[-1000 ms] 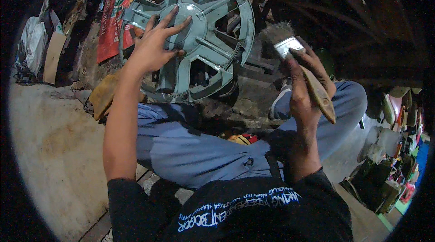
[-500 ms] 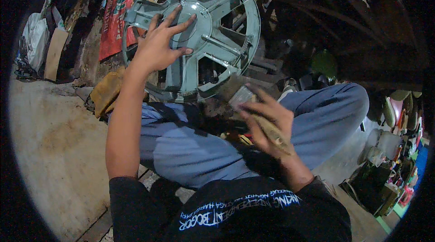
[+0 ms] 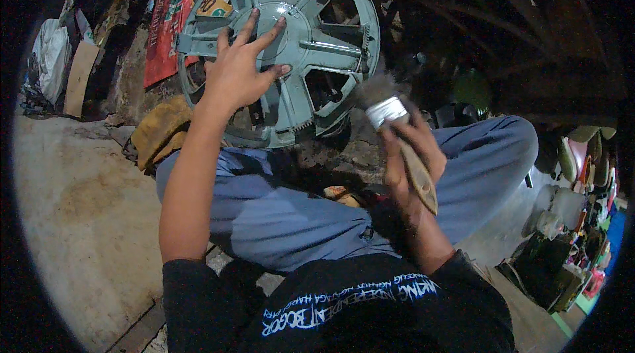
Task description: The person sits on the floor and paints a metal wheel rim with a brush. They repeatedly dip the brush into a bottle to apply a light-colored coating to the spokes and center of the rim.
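A large grey-green spoked wheel (image 3: 314, 45) is in front of me, above my crossed legs. My left hand (image 3: 241, 65) is open on it, fingers spread around and over the centre hub. My right hand (image 3: 413, 151) is closed around the wooden handle of a wide paintbrush (image 3: 419, 181), beside the wheel's lower right. The brush has a silver metal band and dark bristles, blurred and pointing up toward the rim. My legs (image 3: 278, 214) in blue-grey trousers are bent beneath both forearms.
A yellow-brown cloth or glove (image 3: 159, 128) lies left of the wheel. A red printed sack (image 3: 159, 55), white bags (image 3: 49, 62) and cardboard (image 3: 79, 78) are at the upper left. Dark wooden beams (image 3: 496, 16) fill the upper right; assorted items (image 3: 569, 247) crowd the right.
The wheel has turned under my left hand, so its spokes sit differently. My right hand swung down and left with the brush, then moved up again.
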The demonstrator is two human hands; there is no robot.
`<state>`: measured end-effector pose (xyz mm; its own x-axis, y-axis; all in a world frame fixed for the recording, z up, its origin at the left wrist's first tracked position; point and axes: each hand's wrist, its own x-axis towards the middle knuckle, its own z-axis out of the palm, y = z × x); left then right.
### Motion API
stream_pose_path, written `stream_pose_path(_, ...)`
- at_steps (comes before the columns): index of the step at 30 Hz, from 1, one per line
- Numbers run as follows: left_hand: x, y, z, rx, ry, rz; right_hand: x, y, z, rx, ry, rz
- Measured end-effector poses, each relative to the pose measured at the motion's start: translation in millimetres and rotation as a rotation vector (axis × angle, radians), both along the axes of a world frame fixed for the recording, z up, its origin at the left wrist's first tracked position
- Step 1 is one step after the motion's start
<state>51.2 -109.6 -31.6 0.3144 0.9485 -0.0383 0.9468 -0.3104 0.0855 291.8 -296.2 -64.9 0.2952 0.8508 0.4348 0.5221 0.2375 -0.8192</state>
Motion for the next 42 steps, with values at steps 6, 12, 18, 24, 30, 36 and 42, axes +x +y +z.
stream_pose_path(6,8,-5,-2,0.009,-0.012,0.038,-22,-35,-14,-0.138,0.049,0.366)
stream_pose_path(12,12,-11,3,-0.01,-0.014,0.074,17,3,-7,-0.003,0.04,0.036)
stream_pose_path(18,16,-9,-1,0.002,0.001,0.077,-3,-31,-16,-0.168,0.022,0.361)
stream_pose_path(24,17,-11,-3,0.023,-0.016,0.089,11,-6,-7,-0.111,0.056,0.212)
stream_pose_path(30,28,-17,-2,0.051,-0.047,0.093,-1,-18,-10,-0.136,-0.063,0.133)
stream_pose_path(36,25,-20,-2,0.077,-0.004,0.093,3,-17,-3,-0.081,-0.018,0.293)
stream_pose_path(42,39,-26,-7,0.12,0.015,0.125,-11,-21,3,-0.076,-0.014,0.16)
